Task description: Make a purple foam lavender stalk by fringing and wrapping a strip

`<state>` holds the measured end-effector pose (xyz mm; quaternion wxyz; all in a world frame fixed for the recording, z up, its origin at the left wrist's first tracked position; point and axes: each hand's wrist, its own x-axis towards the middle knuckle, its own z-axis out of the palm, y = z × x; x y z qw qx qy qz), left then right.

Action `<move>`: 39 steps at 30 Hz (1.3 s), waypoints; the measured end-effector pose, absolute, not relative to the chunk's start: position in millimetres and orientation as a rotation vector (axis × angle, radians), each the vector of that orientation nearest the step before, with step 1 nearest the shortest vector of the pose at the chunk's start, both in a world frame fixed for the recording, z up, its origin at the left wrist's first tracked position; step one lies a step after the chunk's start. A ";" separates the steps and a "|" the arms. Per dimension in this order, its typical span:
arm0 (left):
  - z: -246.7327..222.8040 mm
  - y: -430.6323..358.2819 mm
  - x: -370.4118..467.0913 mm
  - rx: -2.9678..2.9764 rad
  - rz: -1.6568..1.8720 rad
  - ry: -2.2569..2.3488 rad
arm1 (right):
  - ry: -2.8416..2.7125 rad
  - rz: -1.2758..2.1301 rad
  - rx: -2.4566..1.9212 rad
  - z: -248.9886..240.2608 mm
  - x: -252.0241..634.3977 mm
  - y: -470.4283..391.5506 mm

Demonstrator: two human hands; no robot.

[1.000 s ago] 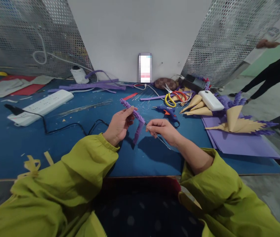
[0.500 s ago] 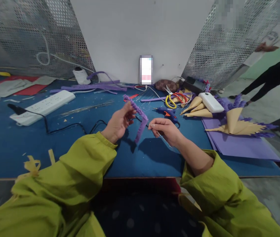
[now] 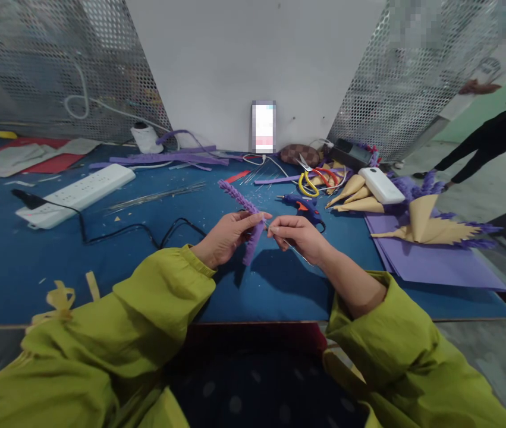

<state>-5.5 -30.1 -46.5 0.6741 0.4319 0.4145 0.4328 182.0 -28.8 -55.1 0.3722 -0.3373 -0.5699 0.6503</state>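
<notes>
A fringed purple paper strip [image 3: 238, 197] is wound round a thin wire, making a lavender-like spike that points up and left. Its loose tail hangs down below my fingers. My left hand [image 3: 230, 235] pinches the strip at the lower end of the wound part, thumb on top. Close beside it, my right hand [image 3: 296, 233] is closed on the bare thin wire [image 3: 297, 254], which runs out below toward the right. The two hands' fingertips almost meet over the blue table [image 3: 275, 297].
Behind my right hand lie a blue glue gun [image 3: 304, 205], yellow-and-red-handled scissors [image 3: 308, 184] and brown paper cones [image 3: 351, 193]. Purple sheets [image 3: 440, 267] carry a wrapped bouquet [image 3: 440, 229]. A white power strip [image 3: 78, 195] lies left, with a black cable [image 3: 121, 226]. A phone [image 3: 264, 126] stands at the back.
My left hand has moved down and right along the spike, from its upper part to its lower end, and now pinches it there. The right hand has barely moved.
</notes>
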 end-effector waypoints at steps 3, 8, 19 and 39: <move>-47.6 -30.1 -5.0 0.959 1.015 0.945 | -1.476 1.657 -0.871 -54.7 182.1 -28.6; -46.9 -29.4 -4.9 0.943 0.987 0.929 | -1.490 1.638 -0.890 -55.1 182.6 -28.3; -46.4 -25.9 -5.7 0.892 1.022 1.089 | -1.510 0.590 -1.452 -51.4 220.0 3.7; -46.9 -27.6 -3.8 0.906 0.945 1.108 | -1.308 0.849 -1.890 -74.4 249.7 42.1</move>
